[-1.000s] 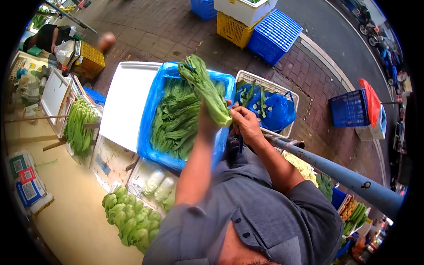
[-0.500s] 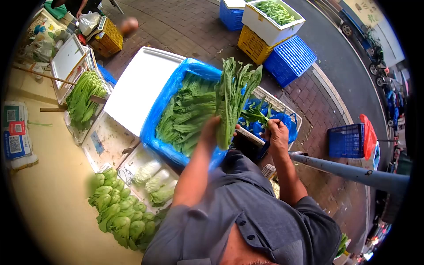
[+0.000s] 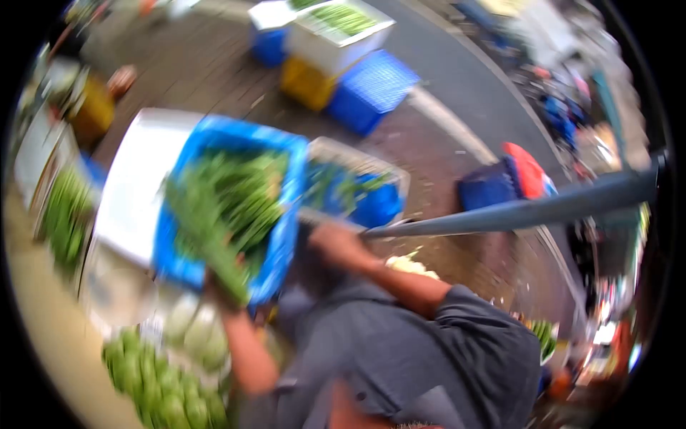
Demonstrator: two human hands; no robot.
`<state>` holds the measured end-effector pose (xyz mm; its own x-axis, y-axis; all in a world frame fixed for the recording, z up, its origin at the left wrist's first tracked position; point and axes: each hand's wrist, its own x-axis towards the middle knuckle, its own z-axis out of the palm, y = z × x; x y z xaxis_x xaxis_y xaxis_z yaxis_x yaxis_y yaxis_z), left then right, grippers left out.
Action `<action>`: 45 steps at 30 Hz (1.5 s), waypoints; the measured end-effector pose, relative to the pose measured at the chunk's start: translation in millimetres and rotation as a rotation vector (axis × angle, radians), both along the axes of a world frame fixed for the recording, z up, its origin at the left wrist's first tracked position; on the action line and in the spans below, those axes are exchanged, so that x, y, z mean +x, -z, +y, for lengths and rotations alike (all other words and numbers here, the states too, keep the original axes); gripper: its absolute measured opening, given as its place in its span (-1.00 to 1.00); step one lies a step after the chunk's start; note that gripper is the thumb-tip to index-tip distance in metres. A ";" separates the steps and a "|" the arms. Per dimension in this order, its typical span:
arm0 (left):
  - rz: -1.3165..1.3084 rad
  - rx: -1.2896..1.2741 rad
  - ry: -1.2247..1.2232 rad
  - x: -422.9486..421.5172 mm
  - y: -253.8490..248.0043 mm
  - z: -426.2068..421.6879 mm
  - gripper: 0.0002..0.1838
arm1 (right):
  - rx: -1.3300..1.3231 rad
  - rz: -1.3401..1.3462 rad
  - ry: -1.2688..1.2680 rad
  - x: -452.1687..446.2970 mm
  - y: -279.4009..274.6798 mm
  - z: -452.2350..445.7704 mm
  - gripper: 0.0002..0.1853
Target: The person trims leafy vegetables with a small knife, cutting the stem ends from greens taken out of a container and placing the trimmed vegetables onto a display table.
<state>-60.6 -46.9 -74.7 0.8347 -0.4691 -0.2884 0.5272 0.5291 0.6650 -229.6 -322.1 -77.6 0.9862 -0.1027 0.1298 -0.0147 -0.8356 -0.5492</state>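
A long bunch of leafy lettuce (image 3: 204, 232) slants over the near left part of the blue-lined box, held at its stem end by my left hand (image 3: 223, 289), which is closed around it. Under it, more long-leaved lettuce (image 3: 246, 193) fills the box, whose blue plastic liner (image 3: 286, 247) folds over the rim. My right hand (image 3: 334, 244) is beside the box's right side, near the front of a pale crate (image 3: 357, 155) with blue plastic and loose leaves inside. Motion smears its fingers, and I cannot make out anything in them.
A white foam lid (image 3: 139, 179) lies left of the box. Bok choy (image 3: 161, 386) and wrapped cabbages (image 3: 196, 332) are at the lower left. A grey pole (image 3: 514, 211) juts in from the right. Stacked crates, including a blue one (image 3: 375, 86), stand on the pavement beyond.
The lettuce bunch in my left hand has gone from upright over the box's right edge to slanting above its contents. My right hand has left the leafy sprig it held and come nearer my body.
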 end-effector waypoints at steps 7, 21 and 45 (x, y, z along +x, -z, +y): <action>-0.024 -0.270 0.341 -63.0 44.6 -48.1 -0.29 | 0.345 0.386 -0.178 -56.3 -25.8 13.0 -0.55; -0.006 0.038 0.565 -87.8 23.4 -194.7 -0.32 | 0.321 0.516 0.304 -205.6 35.4 -12.6 -0.58; 0.096 0.006 0.102 -64.4 9.0 -77.8 -0.57 | 0.266 0.784 -0.015 -147.5 47.2 -24.1 -0.53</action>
